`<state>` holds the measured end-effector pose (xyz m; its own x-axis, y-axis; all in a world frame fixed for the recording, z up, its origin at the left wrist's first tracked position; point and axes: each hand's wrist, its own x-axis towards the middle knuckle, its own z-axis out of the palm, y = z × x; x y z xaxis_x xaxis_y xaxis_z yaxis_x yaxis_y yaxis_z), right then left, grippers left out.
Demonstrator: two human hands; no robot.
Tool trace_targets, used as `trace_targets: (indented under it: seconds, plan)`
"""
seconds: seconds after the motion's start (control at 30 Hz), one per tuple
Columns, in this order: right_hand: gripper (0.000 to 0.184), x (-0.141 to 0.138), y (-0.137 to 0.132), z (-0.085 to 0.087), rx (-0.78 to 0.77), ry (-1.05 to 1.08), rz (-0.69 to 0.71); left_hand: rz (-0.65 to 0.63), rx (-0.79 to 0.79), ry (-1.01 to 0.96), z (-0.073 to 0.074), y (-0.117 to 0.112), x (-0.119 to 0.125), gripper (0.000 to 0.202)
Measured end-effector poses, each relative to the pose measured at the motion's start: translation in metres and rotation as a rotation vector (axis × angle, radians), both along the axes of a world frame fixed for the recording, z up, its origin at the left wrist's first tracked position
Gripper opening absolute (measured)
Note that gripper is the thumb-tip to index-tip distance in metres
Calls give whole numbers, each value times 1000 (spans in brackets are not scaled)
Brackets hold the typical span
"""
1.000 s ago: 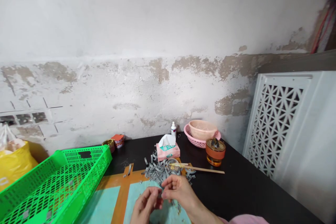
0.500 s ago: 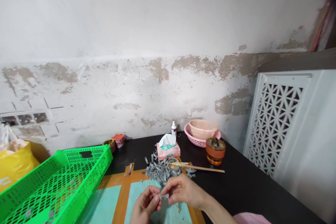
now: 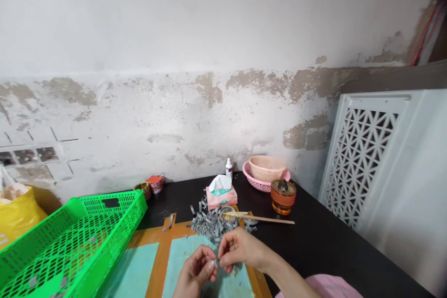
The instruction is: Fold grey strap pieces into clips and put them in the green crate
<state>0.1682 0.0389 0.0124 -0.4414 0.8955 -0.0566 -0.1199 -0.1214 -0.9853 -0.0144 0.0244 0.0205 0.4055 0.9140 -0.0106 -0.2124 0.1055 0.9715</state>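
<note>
Low in the frame, my left hand [image 3: 195,272] and right hand [image 3: 240,250] pinch one small grey piece [image 3: 216,263] together, grey pile [image 3: 211,223] just above.

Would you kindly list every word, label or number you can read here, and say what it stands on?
No text here is legible.
Tissue pack: teal label, lettering too blurred to read.
Small white bottle: label too small to read.
Red tub by the wall: print blurred.
Green crate: dark tag on its far wall, unreadable.
</note>
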Motion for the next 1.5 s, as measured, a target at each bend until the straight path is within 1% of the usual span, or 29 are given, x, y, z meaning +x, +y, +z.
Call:
trace_targets:
  seconds: [0.17, 0.33, 0.6, 0.73, 0.9, 1.0, 1.13, 1.23, 1.3, 1.43, 1.5]
  plan:
    - [33, -2, 1, 0, -30, 26, -7, -20, 23, -11, 1, -1, 1, 30]
    - [35, -1, 1, 1, -28, 9, 4, -28, 24, 10, 4, -1, 2, 30]
    - [34, -1, 0, -1, 21, -42, -23, -11, 38, 16, -3, 1, 1, 34]
    - [34, -5, 0, 0, 67, -32, -37, -10, 9, 28, -5, 3, -1, 35]
    - [34, -10, -2, 2, 162, -17, -39, -11, -45, -15, -11, 4, -2, 34]
    - [29, -8, -4, 2, 273, -59, -39, -18, -72, -36, -12, 2, -2, 32]
    - [24, -6, -5, 2, 385, -132, -30, -49, -97, -23, -9, 0, -3, 33]
    - [21, -5, -5, 3, 508, -183, -69, -57, -139, -15, -8, 2, -4, 35]
    - [18, -5, -5, 4, 567, -195, -88, -49, -166, -26, -12, 4, -5, 36]
    - [15, -6, -5, 8, 577, -210, -88, -38, -169, -44, -20, 9, -7, 36]
    - [13, -6, -6, 9, 576, -213, -92, -48, -152, -14, -20, 10, -7, 37]
